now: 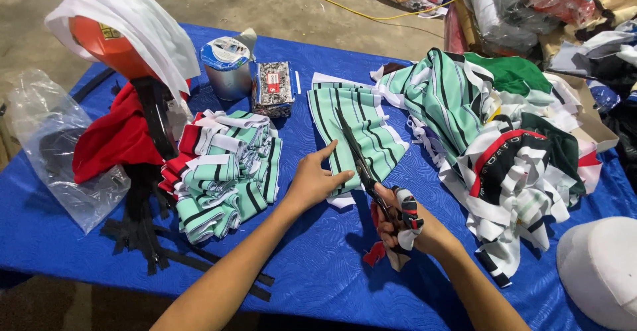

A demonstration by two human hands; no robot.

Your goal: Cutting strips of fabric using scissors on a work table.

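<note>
From the head view we look down on a worktop (318,264) covered with a blue cloth. Our right hand (406,223) is clenched around the handles of the scissors (361,165), and these handles are wrapped with scraps of cloth. The blades are open and point away from us, lying over a piece of green striped fabric (358,128) that is spread flat on the worktop. Our left hand (313,179) is released, with the palm down and the fingers stretched; it presses the near edge of the same fabric, just beside the blades. To the left of this hand we see a stack of folded striped pieces (225,178) in green, white and red. Behind the stack stand a small metal can (227,71) and a little box (273,88), near each other. Far left there is a red cloth (116,138), some black straps (142,228) and a clear plastic bag (50,145). On the right side lies a big heap of cut fabric (491,138), touching the far corner of the striped fabric. At the lower right corner we see a part of a white cap (600,268).
</note>
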